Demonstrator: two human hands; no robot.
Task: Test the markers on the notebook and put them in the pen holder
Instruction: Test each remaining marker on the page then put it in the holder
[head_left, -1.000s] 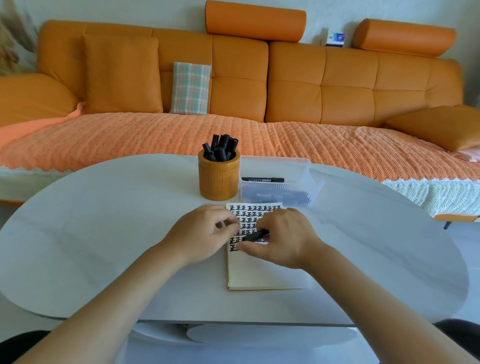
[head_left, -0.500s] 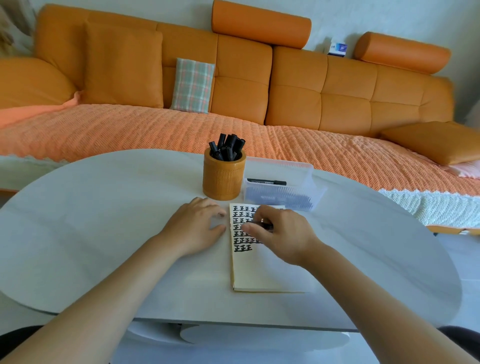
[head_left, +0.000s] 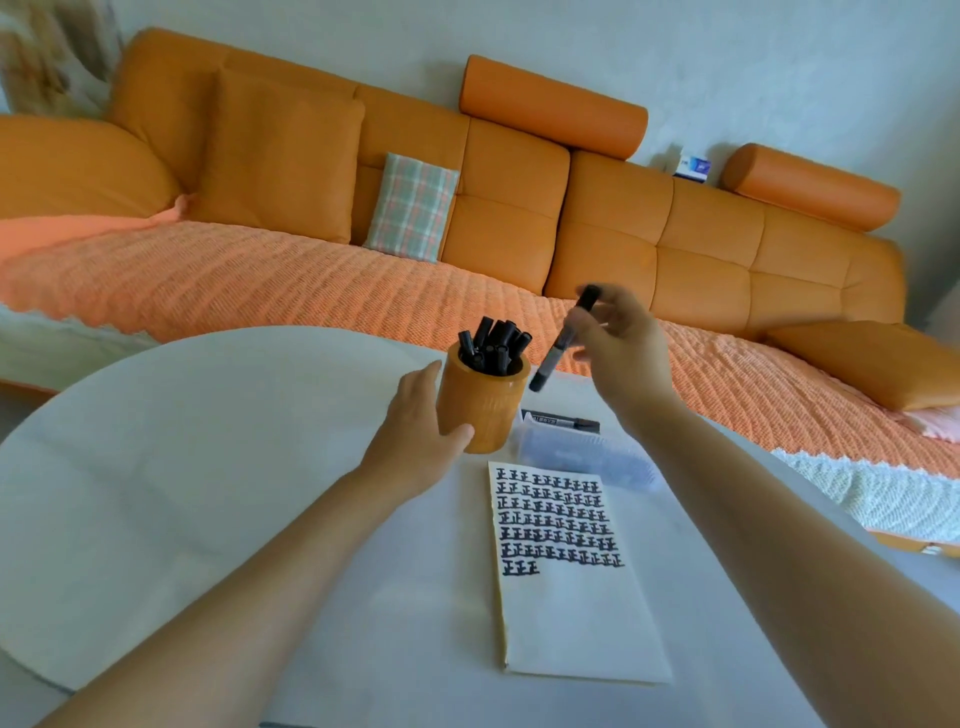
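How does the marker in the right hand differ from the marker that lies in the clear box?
The held marker is in the air, steeply tilted, near the pen holder; the boxed marker lies flat in the clear box. The right hand grips the held marker; no hand touches the boxed marker. Both look black.

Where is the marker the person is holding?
In the head view the black marker is up in the air in the right hand, tilted, just right of the orange pen holder that the left hand grips.
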